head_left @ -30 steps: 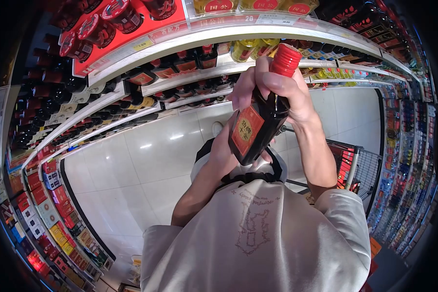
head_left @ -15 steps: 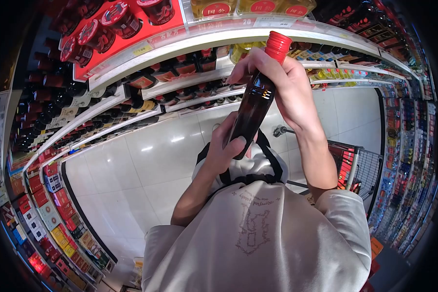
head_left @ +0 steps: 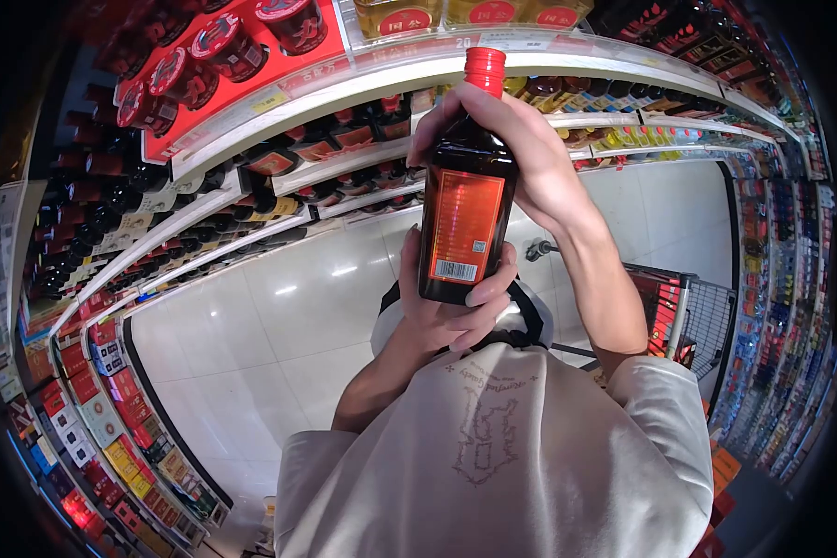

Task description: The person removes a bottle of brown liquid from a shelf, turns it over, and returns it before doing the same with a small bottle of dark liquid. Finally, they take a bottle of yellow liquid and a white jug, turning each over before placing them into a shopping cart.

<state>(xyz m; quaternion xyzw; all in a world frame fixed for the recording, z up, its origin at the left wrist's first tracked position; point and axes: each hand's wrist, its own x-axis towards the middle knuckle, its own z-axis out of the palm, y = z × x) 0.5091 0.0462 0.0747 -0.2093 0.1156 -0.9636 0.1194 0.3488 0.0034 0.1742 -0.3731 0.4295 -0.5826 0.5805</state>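
Observation:
A dark, square-sided liquor bottle [head_left: 465, 223] with a red cap stands almost upright in front of my chest. Its broad face is turned towards me, showing an orange-red label with small print, a barcode and a square code. My left hand [head_left: 460, 321] cups the bottle's base, fingers wrapped around its lower edges. Up at the shoulder and neck, just under the cap, my right hand [head_left: 535, 153] is closed around it. Part of the right-hand fingers is hidden behind the glass.
Ahead, a curved-looking shelf edge [head_left: 344, 90] carries red cups [head_left: 230, 46] and yellow bottles [head_left: 498, 14]. Dark bottles [head_left: 352, 130] fill lower shelves. A shopping cart [head_left: 711, 312] stands at my right. Boxed goods [head_left: 126, 456] line the lower left, above a tiled floor [head_left: 251, 344].
The bottle has been turned from its narrow side to its labelled broad face and brought more upright. Its cap has shifted left, and my left hand has moved under the base.

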